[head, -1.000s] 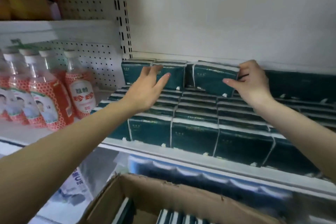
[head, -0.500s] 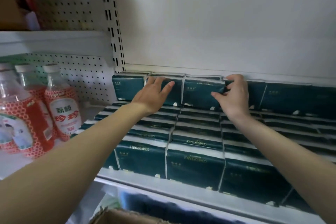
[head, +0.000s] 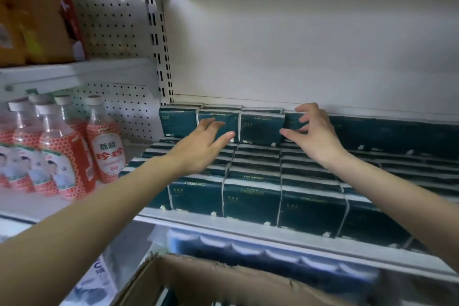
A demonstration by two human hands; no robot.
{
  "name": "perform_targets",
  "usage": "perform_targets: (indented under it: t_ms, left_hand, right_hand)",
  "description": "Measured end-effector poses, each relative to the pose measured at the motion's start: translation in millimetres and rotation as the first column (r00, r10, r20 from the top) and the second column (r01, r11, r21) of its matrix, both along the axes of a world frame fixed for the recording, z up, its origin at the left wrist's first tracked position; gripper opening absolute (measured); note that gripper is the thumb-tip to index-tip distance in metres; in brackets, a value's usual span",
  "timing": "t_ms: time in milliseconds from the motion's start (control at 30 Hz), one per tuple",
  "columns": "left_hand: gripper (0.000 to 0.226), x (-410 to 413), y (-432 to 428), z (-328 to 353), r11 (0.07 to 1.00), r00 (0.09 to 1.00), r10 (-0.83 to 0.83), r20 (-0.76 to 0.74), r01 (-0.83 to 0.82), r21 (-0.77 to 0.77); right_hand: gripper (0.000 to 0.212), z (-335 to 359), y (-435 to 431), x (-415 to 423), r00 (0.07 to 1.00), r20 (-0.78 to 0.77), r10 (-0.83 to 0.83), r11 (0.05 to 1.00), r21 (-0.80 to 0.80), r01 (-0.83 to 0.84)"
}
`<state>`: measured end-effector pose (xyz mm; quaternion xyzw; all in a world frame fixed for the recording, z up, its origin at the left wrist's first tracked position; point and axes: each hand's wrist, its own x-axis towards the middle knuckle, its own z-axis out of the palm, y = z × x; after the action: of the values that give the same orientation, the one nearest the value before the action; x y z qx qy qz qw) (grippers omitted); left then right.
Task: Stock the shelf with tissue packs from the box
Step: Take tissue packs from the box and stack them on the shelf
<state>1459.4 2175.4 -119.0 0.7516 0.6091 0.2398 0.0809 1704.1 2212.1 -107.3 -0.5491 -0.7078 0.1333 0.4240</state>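
Compared with half a second ago, both hands have come back off the top row a bit: the right hand [head: 315, 136] no longer pinches the edge of a pack, and the left hand [head: 198, 149] has slid down lower. The cardboard box [head: 211, 278] is also showing more at the bottom now.

The tissue packs [head: 260, 129], dark green with white edges, stand upright in a raised row along the back wall, with more packs [head: 250, 203] laid in rows in front of them, right up to the white shelf [head: 223, 225] lip. The left hand is flat-ish with fingers stretched out toward the second upright pack; can't really tell if the fingertips touch it. The right hand hangs in front of the fourth upright pack, fingers spread and loosely bent, nothing in it.

Inside the box, only a sliver of the contents shows. Just beside the packs on the left stand red-and-white drink bottles [head: 106, 141] against a pegboard [head: 111, 7]. Above those sits an orange bag [head: 29, 19] on an upper shelf [head: 74, 69]. Under the tissue shelf there's a blurry row of blue packs [head: 248, 248].
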Motion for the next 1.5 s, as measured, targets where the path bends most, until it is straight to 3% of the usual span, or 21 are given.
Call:
perform_targets:
  t_ms: [200, 333, 467, 633, 833, 1067, 1267, 1400, 1500]
  left_hand:
    - [0.054, 16, -88, -24, 0.994, 0.98, -0.104, 0.171, 0.099, 0.036]
    - [0.058, 25, -154, -79, 0.995, 0.926, -0.091, 0.366, 0.095, 0.008]
    - [0.052, 35, -215, -158, 0.994, 0.898, -0.025, 0.439, 0.068, -0.083]
    - [0.065, 52, -282, -236, 0.923, 0.961, 0.033, 0.276, 0.076, -0.378]
    - [0.073, 52, -325, -291, 0.761, 0.994, 0.033, 0.104, 0.042, -0.647]
    - [0.063, 48, -343, -300, 0.695, 0.999, 0.013, 0.046, 0.023, -0.718]
    - [0.064, 50, -340, -302, 0.692, 1.0, -0.001, 0.006, 0.005, -0.722]
    - [0.065, 50, -340, -303, 0.696, 1.0, -0.013, -0.001, 0.008, -0.718]
    - [0.068, 49, -340, -306, 0.696, 1.0, -0.019, -0.011, 0.005, -0.718]
  right_hand:
    - [0.048, -30, -104, -9, 0.975, -0.016, 0.22, 0.967, -0.127, -0.22]
    - [0.044, -96, -170, -11, 0.939, -0.093, 0.33, 0.907, -0.245, -0.343]
    - [0.043, -178, -221, -12, 0.925, -0.114, 0.363, 0.833, -0.405, -0.377]
    - [0.039, -264, -269, -10, 0.937, -0.084, 0.338, 0.699, -0.645, -0.31]
    - [0.029, -302, -297, 2, 0.854, 0.114, 0.508, 0.575, -0.783, -0.237]
    - [0.032, -324, -321, -2, 0.81, 0.181, 0.557, 0.597, -0.765, -0.24]
    - [0.029, -331, -319, -2, 0.801, 0.227, 0.554, 0.613, -0.762, -0.207]
    - [0.014, -331, -320, -1, 0.824, 0.166, 0.541, 0.576, -0.788, -0.219]
    - [0.025, -331, -320, -2, 0.843, 0.13, 0.522, 0.564, -0.794, -0.227]
